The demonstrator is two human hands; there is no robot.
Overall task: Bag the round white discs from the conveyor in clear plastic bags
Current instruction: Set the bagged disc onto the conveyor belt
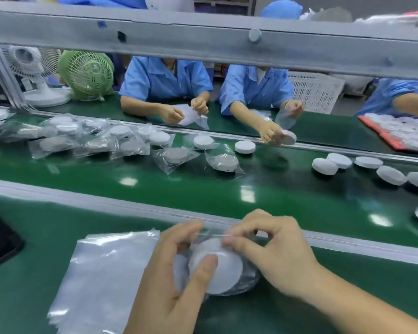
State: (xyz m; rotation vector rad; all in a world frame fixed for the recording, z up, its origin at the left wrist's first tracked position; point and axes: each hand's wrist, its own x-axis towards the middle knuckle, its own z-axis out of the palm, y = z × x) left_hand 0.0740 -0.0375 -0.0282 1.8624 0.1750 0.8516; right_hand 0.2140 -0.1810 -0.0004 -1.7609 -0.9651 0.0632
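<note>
Two green surfaces fill the view: the conveyor belt (203, 189) running across the middle, and the nearer worktop (34, 237) in front of it. On the belt, bagged discs (176, 156) lie to the left and loose discs (325, 166) wait to the right. A stack of clear bags (101, 273) lies flat on the worktop, partly under the left wrist. The left hand (169, 280) grips a white disc (225, 268) through its bag (249, 278), thumb pressed on the flat face, fingers curled behind. The right hand (275, 256) pinches the bag's mouth between thumb and forefinger, just above the disc. The disc looks nearly all inside, so this is probably the seating or closing step. If the pinch slips on the slick film, the mouth could spring open and the disc slide back out. Pulling too hard against the disc's edge might split the film. The left forearm could also drag the top bags off the stack.
</note>
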